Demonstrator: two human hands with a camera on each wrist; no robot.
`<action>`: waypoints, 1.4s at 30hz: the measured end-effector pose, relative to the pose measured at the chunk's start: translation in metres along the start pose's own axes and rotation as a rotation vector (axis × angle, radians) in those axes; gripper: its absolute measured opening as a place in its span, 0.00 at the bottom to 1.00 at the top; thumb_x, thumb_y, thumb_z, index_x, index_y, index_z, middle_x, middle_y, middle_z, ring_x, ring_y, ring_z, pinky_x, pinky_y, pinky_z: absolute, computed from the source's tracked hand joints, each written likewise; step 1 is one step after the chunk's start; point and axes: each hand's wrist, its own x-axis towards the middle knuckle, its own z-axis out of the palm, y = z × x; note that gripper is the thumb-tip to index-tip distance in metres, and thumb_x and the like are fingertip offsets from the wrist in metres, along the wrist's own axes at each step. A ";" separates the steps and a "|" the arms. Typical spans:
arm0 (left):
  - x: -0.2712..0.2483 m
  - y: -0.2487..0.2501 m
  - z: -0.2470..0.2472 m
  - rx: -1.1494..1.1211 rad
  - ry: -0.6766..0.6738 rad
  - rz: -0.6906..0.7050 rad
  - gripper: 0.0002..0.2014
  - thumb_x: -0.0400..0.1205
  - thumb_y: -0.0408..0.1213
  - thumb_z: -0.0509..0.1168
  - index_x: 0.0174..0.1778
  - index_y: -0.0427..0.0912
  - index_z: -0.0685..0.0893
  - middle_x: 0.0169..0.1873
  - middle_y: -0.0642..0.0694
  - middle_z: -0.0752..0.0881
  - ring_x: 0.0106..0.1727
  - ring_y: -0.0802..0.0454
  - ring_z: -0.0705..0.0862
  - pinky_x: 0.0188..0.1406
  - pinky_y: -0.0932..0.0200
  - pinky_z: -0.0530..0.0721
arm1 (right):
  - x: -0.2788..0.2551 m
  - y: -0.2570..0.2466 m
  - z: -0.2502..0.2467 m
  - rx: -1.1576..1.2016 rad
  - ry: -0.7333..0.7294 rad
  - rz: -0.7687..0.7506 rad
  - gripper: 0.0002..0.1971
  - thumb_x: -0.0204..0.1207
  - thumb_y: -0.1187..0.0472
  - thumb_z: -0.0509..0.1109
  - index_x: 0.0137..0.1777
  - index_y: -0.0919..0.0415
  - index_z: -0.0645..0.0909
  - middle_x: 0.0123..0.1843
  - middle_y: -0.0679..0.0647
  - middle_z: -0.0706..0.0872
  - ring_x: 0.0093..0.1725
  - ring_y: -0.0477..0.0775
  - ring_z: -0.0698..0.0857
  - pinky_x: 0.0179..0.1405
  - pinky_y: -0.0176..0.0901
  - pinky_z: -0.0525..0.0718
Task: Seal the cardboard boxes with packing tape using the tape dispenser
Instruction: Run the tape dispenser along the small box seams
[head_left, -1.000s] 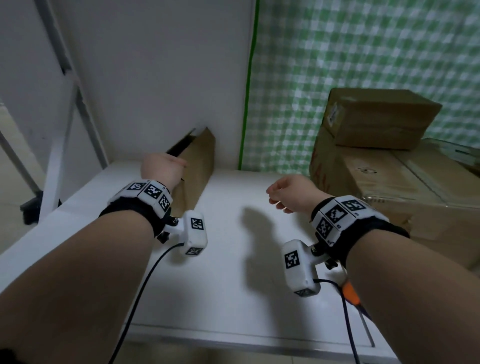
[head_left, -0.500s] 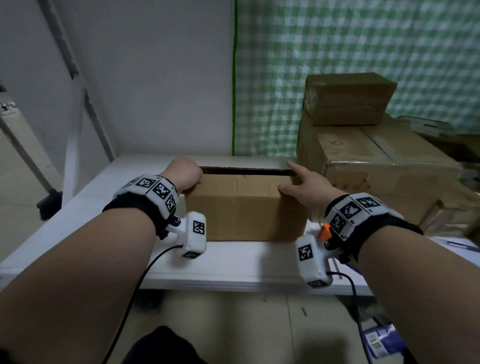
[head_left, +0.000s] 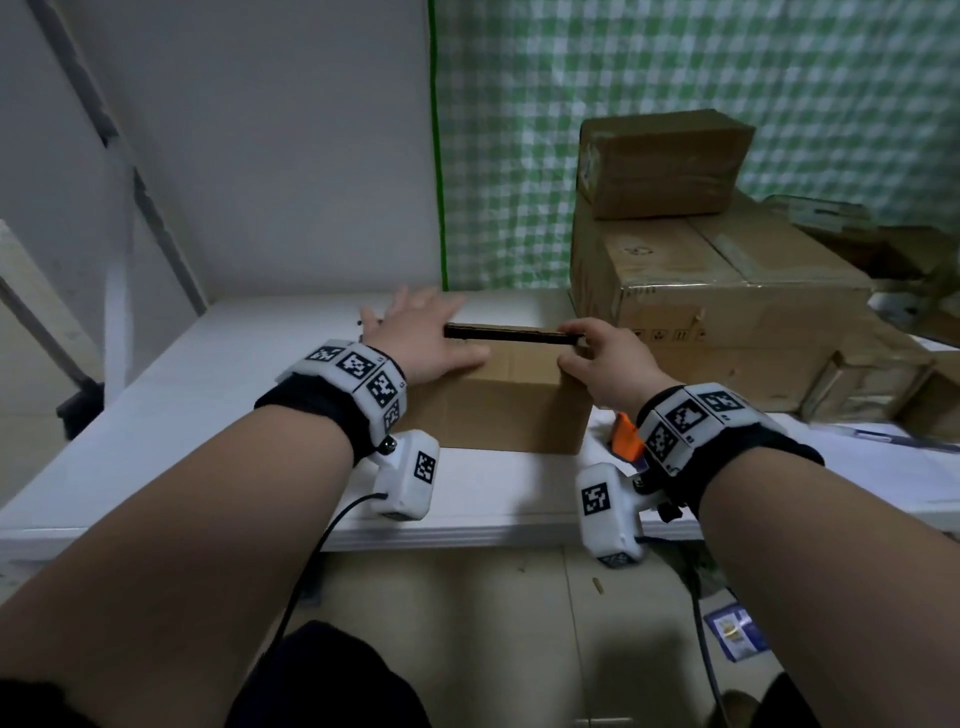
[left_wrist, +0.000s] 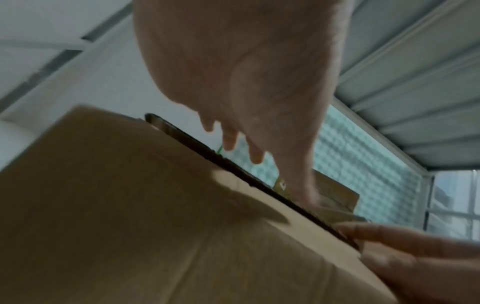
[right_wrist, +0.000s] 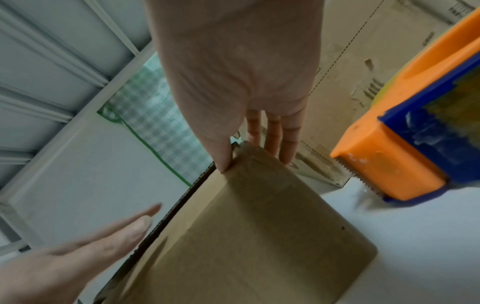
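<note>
A small brown cardboard box (head_left: 498, 410) stands on the white table (head_left: 208, 395), with a dark gap along its top edge. My left hand (head_left: 415, 327) lies over the box's top left end with fingers straight and spread; in the left wrist view the left hand (left_wrist: 246, 123) is blurred above the box (left_wrist: 130, 226). My right hand (head_left: 569, 348) pinches the top right corner, thumb on the front face, fingers behind, which the right wrist view also shows at the box (right_wrist: 259, 236). The orange and blue tape dispenser (right_wrist: 394, 156) rests on the table just right of the box, partly hidden behind my right wrist as the dispenser (head_left: 623, 441).
A big cardboard box (head_left: 701, 291) with a smaller box (head_left: 660, 161) on it stands at the back right, close to the small box. Behind hang a green checked curtain (head_left: 675, 78) and a white wall. The table's front edge (head_left: 467, 535) is near my wrists.
The box came from the back left, turned broadside in front of me. My left hand left its grip on the corner and now lies flat over the top. The right hand stays at the right corner.
</note>
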 end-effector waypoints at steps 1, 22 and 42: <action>0.002 0.006 0.003 0.068 -0.116 0.028 0.44 0.72 0.73 0.57 0.82 0.61 0.50 0.84 0.49 0.48 0.84 0.42 0.45 0.76 0.29 0.41 | -0.001 0.002 -0.002 0.013 -0.005 0.010 0.25 0.78 0.52 0.70 0.74 0.43 0.72 0.70 0.59 0.75 0.57 0.58 0.81 0.55 0.51 0.85; 0.019 0.023 0.026 0.224 -0.153 0.076 0.48 0.62 0.79 0.61 0.76 0.76 0.47 0.75 0.44 0.65 0.75 0.42 0.66 0.75 0.30 0.52 | -0.084 0.001 -0.066 -0.488 -0.455 0.252 0.24 0.81 0.72 0.62 0.76 0.70 0.65 0.73 0.61 0.72 0.72 0.59 0.71 0.33 0.16 0.73; -0.027 0.056 0.013 0.234 -0.135 0.147 0.50 0.63 0.67 0.73 0.78 0.71 0.52 0.68 0.44 0.71 0.68 0.42 0.75 0.74 0.32 0.60 | -0.063 0.045 -0.105 0.260 0.170 0.219 0.22 0.66 0.45 0.79 0.49 0.63 0.88 0.47 0.61 0.91 0.48 0.61 0.89 0.58 0.59 0.85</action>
